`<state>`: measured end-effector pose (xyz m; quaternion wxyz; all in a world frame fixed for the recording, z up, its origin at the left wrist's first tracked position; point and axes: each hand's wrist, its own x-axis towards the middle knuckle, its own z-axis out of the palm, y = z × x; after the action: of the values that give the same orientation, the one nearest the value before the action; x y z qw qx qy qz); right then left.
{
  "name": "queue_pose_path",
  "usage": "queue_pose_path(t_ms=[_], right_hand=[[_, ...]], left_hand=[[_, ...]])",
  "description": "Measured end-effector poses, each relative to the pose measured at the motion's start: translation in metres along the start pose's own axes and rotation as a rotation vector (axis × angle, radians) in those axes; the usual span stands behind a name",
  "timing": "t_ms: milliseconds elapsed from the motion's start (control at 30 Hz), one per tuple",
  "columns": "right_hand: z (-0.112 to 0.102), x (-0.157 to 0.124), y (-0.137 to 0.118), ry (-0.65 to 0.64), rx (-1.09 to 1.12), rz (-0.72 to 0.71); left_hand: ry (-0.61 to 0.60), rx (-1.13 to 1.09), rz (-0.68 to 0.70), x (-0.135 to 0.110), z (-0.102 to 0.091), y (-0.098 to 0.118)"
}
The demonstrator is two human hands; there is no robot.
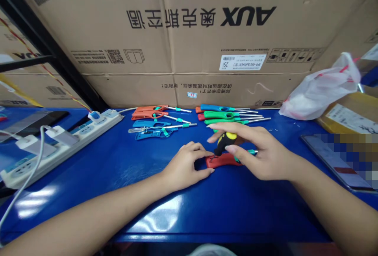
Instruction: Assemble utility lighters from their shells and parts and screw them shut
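A red stick lighter lies on the blue table, its handle end to the left and its metal tube partly behind my right hand. My left hand steadies the handle end, with thumb and fingertips on its two sides. In my right hand is a short black and yellow screwdriver, pinched by thumb and fingers and tilted. Its tip touches the handle's left end; whether a screw sits there is too small to see. Behind are blue lighter halves with innards showing, orange lighter pieces and green-handled lighters.
A white power strip with chargers and cables runs along the left. A large cardboard box stands at the back. At right are a plastic bag, a taped box and a tablet-like device. Small bits lie on the table.
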<state>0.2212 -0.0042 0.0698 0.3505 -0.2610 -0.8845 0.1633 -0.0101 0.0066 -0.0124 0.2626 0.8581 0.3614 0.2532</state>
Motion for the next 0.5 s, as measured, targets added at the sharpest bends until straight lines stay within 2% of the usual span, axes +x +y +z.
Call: queue_pose_path(t_ms=[67, 133, 167, 200, 267, 367, 433, 500], right_hand=[[0.005, 0.002, 0.004, 0.103, -0.098, 0.003], [0.012, 0.005, 0.009, 0.251, -0.239, -0.065], [0.014, 0.006, 0.011, 0.286, -0.285, -0.084], [0.016, 0.007, 0.012, 0.29, -0.314, -0.077], [0.017, 0.007, 0.014, 0.218, -0.27, -0.044], [0.015, 0.005, 0.014, 0.094, -0.031, 0.011], [0.015, 0.005, 0.014, 0.093, 0.047, 0.019], [0.017, 0.007, 0.015, 0.141, 0.017, 0.01]], left_hand=[[0.005, 0.01, -0.005, 0.0, 0.0, 0.0], [0.013, 0.012, -0.011, 0.0, 0.001, 0.0], [0.017, 0.01, -0.012, 0.0, 0.001, 0.0], [0.018, 0.008, -0.013, 0.0, 0.001, 0.0], [0.015, 0.006, -0.01, 0.001, 0.0, 0.001], [0.004, 0.011, -0.001, 0.001, 0.0, 0.001], [-0.001, 0.011, 0.009, 0.001, 0.0, 0.0], [0.0, 0.013, 0.016, 0.0, 0.0, -0.002]])
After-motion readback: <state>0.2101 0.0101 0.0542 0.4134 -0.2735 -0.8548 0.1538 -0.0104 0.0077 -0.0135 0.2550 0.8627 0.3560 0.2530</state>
